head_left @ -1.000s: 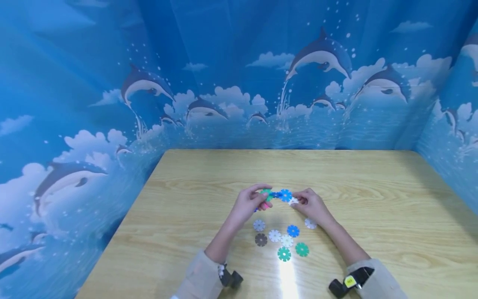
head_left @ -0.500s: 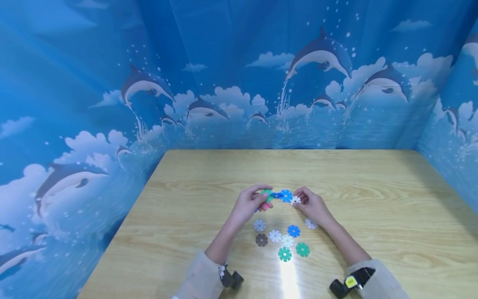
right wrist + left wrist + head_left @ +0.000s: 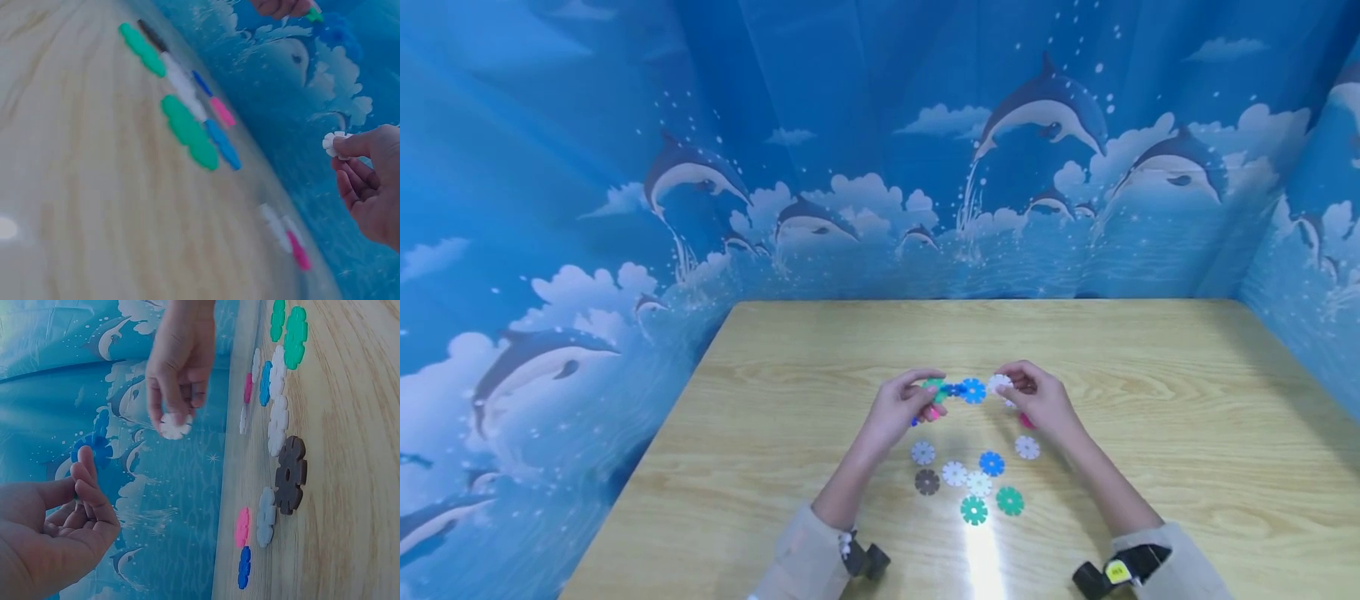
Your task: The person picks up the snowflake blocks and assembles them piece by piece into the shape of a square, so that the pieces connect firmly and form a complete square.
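Note:
Thumb and fingers of my left hand [image 3: 895, 412] pinch a green snowflake disc [image 3: 935, 389], raised above the table. Dark blue pieces link it to a brighter blue snowflake disc [image 3: 973, 391] on its right. My right hand [image 3: 1047, 407] pinches a white snowflake disc [image 3: 336, 144], a short gap right of the blue one. In the left wrist view, the fingers hide most of the green disc, while the blue disc [image 3: 94, 450] shows beyond them.
Loose discs lie on the wooden table [image 3: 760, 467] nearer the body: brown [image 3: 927, 482], blue [image 3: 992, 463], green [image 3: 1011, 501] and several white ones [image 3: 954, 473]. Pink discs [image 3: 242, 527] lie partly behind the hands. A dolphin-print curtain [image 3: 865, 150] borders the table.
My right hand has drawn the white disc away from the blue disc, to the right and slightly up. A pink disc now shows below that hand. The left hand stays nearly still.

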`<state>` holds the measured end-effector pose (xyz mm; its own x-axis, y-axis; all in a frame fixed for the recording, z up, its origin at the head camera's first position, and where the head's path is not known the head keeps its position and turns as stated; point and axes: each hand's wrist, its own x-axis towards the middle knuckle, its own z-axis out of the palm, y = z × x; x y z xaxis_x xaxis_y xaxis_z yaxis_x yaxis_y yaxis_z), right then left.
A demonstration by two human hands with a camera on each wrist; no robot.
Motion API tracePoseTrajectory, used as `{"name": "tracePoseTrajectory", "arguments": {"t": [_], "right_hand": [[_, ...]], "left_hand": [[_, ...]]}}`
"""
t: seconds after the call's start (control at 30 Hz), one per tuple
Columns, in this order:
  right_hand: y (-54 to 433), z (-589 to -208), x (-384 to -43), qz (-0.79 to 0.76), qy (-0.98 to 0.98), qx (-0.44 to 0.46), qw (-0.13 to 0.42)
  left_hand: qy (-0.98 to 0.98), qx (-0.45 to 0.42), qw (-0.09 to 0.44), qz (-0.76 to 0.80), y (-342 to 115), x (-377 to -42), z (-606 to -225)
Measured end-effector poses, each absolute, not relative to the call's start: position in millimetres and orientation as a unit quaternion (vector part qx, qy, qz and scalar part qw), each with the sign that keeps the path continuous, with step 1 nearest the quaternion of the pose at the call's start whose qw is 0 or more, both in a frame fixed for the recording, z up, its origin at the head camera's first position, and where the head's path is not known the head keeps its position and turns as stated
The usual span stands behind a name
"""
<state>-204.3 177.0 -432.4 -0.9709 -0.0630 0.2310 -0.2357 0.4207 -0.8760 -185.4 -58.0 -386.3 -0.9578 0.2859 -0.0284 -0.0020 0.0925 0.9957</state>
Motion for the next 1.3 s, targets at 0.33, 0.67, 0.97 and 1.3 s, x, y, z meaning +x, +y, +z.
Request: {"name": "tracePoseTrajectory", "arguments": {"t": [0.33,0.67,0.97,1.3], "right_hand": [[177.0,-399.1,-189.8,0.565,-0.813,0.125,0.067],[158.5,-370.1,-167.8,0.552,-0.812,0.165,0.098],[152.4,-363.1,-161.5,0.529,-0.819,0.178,0.135],[151.4,-365.1,-162.6,0.513,-0.816,0.212,0.161]], "left_hand": [[0.727,0.102,0.098,0.672,-60.5,-186.2,-385.4],[0.716,0.104,0.092,0.684,-62.6,-177.0,-365.2],[0.709,0.1,0.095,0.691,-62.9,-171.4,-355.0],[0.71,0.102,0.103,0.689,-61.8,-180.8,-370.6]]}}
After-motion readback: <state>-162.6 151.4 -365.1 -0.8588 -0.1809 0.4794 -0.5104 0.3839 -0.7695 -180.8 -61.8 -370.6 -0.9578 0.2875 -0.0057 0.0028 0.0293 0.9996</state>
